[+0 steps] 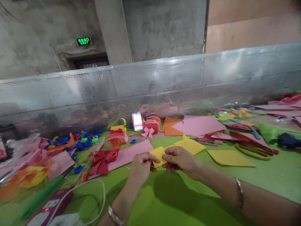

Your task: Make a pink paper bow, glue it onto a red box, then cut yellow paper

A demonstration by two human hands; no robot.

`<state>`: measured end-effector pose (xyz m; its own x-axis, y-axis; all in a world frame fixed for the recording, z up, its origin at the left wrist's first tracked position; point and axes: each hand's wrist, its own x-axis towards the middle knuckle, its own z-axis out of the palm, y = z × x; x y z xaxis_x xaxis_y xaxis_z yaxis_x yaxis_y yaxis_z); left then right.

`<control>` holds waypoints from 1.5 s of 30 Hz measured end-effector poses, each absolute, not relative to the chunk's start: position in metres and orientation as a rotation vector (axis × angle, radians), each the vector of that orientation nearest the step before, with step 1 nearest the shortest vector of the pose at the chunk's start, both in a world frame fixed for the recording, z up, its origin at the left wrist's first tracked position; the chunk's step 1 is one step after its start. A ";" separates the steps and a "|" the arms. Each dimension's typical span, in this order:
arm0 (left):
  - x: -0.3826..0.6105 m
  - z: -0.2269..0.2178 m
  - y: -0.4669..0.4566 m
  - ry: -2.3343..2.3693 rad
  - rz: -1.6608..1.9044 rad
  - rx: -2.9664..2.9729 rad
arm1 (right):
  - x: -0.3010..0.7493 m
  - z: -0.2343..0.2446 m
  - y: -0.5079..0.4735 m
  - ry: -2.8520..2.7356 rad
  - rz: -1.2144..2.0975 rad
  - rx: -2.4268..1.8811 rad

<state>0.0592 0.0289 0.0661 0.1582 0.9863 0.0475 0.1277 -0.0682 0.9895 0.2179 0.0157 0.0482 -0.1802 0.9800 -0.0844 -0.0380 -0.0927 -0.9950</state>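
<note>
A small yellow paper piece (158, 155) is pinched between both hands a little above the green table (178, 204). My left hand (140, 168) grips its left edge with closed fingers. My right hand (180, 158) holds its right edge, thumb on top. Each wrist wears a metal bangle. Just beyond the hands lie a yellow square sheet (190, 145) and a long pink sheet (130, 154).
Red paper bows (102, 160), pink and orange sheets (197, 125), another yellow sheet (229, 158), scissors (252, 147), blue rings (81, 142) and a green pen (41, 196) litter the table. A power strip with white cable (50, 208) lies front left. A perforated metal barrier (150, 84) runs along the back.
</note>
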 end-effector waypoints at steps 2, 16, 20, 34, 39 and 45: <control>0.055 0.067 0.031 1.188 1.070 1.410 | 0.218 0.047 0.017 -1.333 1.328 -1.181; 0.053 0.071 0.028 1.174 1.031 1.757 | 0.213 0.054 0.006 -1.933 0.625 -1.275; 0.053 0.073 0.028 1.171 1.098 1.750 | 0.214 0.056 0.006 -1.949 0.513 -1.288; 0.053 0.080 0.026 1.090 0.951 1.543 | 0.220 0.066 0.004 -1.783 0.415 -1.186; 0.049 0.082 0.026 1.069 0.765 1.567 | 0.224 0.066 0.003 -1.781 0.643 -1.192; 0.039 0.086 0.027 1.042 0.547 1.581 | 0.227 0.071 0.001 -1.582 1.329 -1.112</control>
